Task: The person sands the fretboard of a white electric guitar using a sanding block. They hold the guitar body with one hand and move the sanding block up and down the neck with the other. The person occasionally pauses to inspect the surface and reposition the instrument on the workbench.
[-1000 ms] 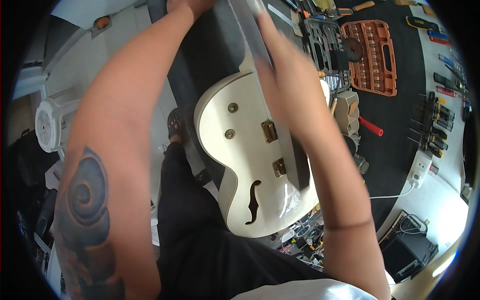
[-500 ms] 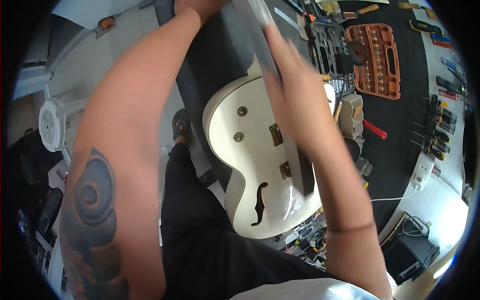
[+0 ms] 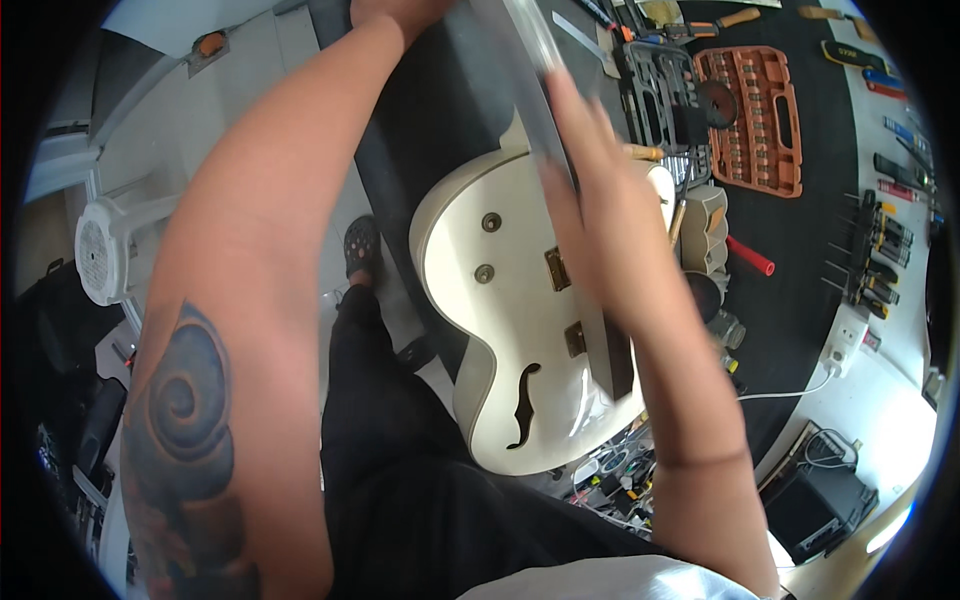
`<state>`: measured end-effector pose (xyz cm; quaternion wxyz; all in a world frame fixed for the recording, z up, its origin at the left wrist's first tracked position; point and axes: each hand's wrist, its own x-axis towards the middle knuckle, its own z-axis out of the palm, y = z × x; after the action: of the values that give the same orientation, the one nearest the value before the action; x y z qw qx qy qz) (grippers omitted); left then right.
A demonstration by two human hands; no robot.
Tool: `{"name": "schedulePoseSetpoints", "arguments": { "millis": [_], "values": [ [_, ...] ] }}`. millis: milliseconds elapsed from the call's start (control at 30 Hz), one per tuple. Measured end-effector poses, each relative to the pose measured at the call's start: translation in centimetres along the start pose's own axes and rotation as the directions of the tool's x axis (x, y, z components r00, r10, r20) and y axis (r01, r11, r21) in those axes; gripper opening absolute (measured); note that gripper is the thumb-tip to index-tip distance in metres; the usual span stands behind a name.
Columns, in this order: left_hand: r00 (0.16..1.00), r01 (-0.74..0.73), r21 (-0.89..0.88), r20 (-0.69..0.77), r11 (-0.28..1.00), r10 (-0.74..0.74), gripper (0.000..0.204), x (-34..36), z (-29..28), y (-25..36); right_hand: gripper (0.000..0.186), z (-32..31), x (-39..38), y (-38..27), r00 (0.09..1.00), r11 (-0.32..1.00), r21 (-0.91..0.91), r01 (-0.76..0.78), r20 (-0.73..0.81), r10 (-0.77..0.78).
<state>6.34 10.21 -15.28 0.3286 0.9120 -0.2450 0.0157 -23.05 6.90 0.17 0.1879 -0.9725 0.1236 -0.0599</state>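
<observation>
A cream-white hollow guitar body (image 3: 505, 330) with an f-shaped sound hole (image 3: 523, 405) lies face up on a dark bench, its neck end pointing away from me. Over the neck line and body runs a long, straight grey bar (image 3: 618, 370), slightly smeared by motion. My right hand (image 3: 605, 220) grips this bar, thumb on the left side and fingers stretched along the right. At the far top edge my left hand (image 3: 405, 10) is cut off by the picture; its fingers are hidden. Gold-coloured metal fittings (image 3: 557, 269) sit in the guitar's face beside the bar.
An orange socket case (image 3: 750, 120) and a grey tool case (image 3: 655, 95) lie open to the right. Nearby stand a beige holder (image 3: 706, 230) and a red tube (image 3: 750, 256). Tools hang along the right wall. A white stool (image 3: 100, 250) stands at left.
My right hand and the bar have moved slightly nearer to me and to the right. The guitar body has shifted a little to the right. My left arm is almost unchanged.
</observation>
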Motion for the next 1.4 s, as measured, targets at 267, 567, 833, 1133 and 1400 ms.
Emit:
{"name": "schedulePoseSetpoints", "arguments": {
  "millis": [267, 567, 833, 1133, 1400],
  "values": [
    [0.999, -0.004, -0.040, 0.032, 0.999, 0.006, 0.038, -0.5, -1.7, 1.9, 0.062, 1.0, 7.0, 0.7, 0.993, 0.990, 0.090, -0.105, 0.070, 0.099],
    [0.999, -0.032, -0.014, -0.017, 0.999, 0.032, 0.036, -0.2, -1.3, 1.9, 0.064, -0.8, 9.1, -0.9, 0.943, 0.975, -0.098, -0.200, 0.252, 0.219],
    [1.000, -0.001, -0.030, -0.009, 1.000, 0.001, 0.040, -0.8, -1.6, 1.2, 0.066, -0.4, 1.4, 0.9, 1.000, 0.992, 0.123, -0.010, -0.001, 0.010],
    [1.000, 0.014, -0.067, 0.011, 0.998, -0.014, 0.045, -1.0, -1.6, 2.9, 0.057, 0.5, 12.9, 1.7, 0.998, 0.996, -0.068, 0.065, 0.009, -0.064],
    [0.993, -0.018, 0.027, -0.116, 0.999, 0.021, 0.039, -0.8, -0.8, 0.1, 0.073, -1.3, -3.0, 1.5, 0.992, 0.984, 0.141, -0.107, 0.076, 0.097]
  ]
}}
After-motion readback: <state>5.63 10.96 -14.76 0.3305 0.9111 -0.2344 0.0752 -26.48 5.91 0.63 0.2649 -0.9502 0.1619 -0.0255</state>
